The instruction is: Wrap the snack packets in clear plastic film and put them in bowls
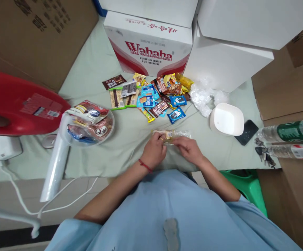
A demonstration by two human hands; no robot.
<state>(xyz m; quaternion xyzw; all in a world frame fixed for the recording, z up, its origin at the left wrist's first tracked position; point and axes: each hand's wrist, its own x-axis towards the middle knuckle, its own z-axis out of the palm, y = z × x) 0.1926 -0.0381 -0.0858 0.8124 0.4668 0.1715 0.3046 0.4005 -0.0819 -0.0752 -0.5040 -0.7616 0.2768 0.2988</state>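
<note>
At the table's front, my left hand (153, 151) is closed on a small gold-and-clear snack packet (169, 134). Clear plastic film (184, 134) extends from the packet to the right. My right hand (189, 150) pinches the near edge of that film, its fingertips close to the packet. Just beyond both hands lies a loose pile of wrapped snacks: blue packets (176, 115), brown packets (159, 108), a yellow packet (146, 115) and green-edged bars (116, 98). Crumpled clear plastic (202, 97) touches the pile's right side.
A clear round bowl (112, 127) with snack packets stands left, beside a plastic film roll (55, 167) and red jug (23, 104). Right are a white container (227, 119), black phone (247, 131), keys (265, 155) and bottles (289, 132). A Wahaha carton (151, 52) stands behind.
</note>
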